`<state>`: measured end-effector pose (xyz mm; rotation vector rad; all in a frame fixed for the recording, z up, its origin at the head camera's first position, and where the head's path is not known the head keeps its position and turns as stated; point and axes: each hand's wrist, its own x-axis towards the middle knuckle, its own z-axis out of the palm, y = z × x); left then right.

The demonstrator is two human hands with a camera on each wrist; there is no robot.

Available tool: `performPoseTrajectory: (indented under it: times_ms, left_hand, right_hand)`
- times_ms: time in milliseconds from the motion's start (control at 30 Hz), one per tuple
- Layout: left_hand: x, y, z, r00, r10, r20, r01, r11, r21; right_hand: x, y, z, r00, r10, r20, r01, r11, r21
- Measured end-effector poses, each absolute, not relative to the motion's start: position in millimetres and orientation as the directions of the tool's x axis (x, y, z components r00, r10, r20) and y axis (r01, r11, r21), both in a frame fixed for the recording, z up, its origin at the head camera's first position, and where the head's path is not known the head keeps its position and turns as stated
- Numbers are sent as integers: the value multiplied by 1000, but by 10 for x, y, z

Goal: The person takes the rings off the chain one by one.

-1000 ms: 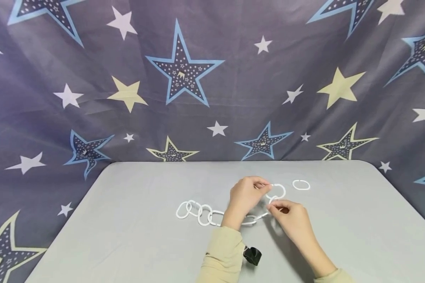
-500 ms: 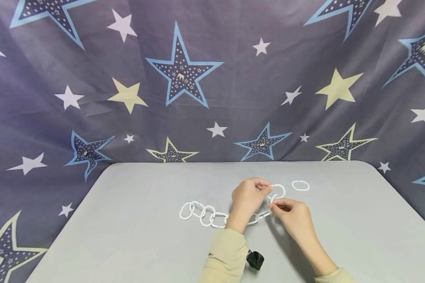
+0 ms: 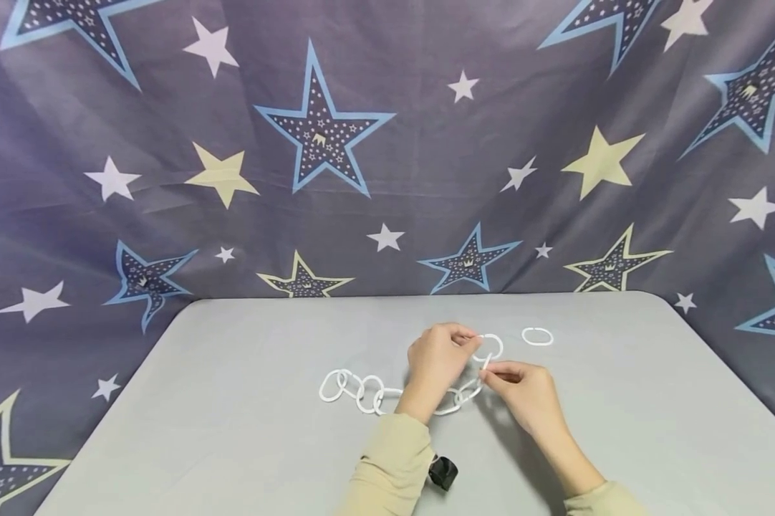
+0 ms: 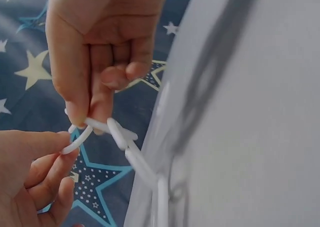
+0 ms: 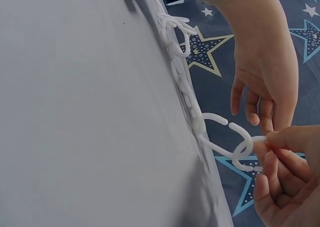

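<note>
From head view: left hand (image 3: 435, 358) and right hand (image 3: 523, 390) raised just above grey desk (image 3: 233, 430), both pinching white ring (image 3: 489, 347) at end of white ring chain (image 3: 362, 390). Chain trails left across desk; loose ring (image 3: 537, 336) lies apart to right, nr far edge. Black wrist cam (image 3: 443, 472) under left sleeve (image 3: 394, 466). Star-print cloth (image 3: 323, 136) behind.

Left wrist view: thumb + forefinger of left hand (image 4: 95, 52) clamped on ring (image 4: 95, 124); right hand (image 4: 35, 172) fingertips gripping its other side.

Right wrist view: right hand (image 5: 285, 177) nipping ring (image 5: 245, 152), linked w/ chain (image 5: 182, 77) running back along desk edge; left hand (image 5: 265, 72) fingers curled above.
</note>
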<state>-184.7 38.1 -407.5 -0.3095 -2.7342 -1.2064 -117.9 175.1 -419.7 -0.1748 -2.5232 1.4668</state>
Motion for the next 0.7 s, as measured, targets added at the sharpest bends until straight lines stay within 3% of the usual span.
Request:
performPoseTrajectory:
  times_ms: [700]
  left_hand:
    - [-1902, 316, -4109, -961, 207, 182, 271, 607, 747]
  right_hand:
    - [-1197, 1767, -4262, -968, 232, 95, 16, 432, -902]
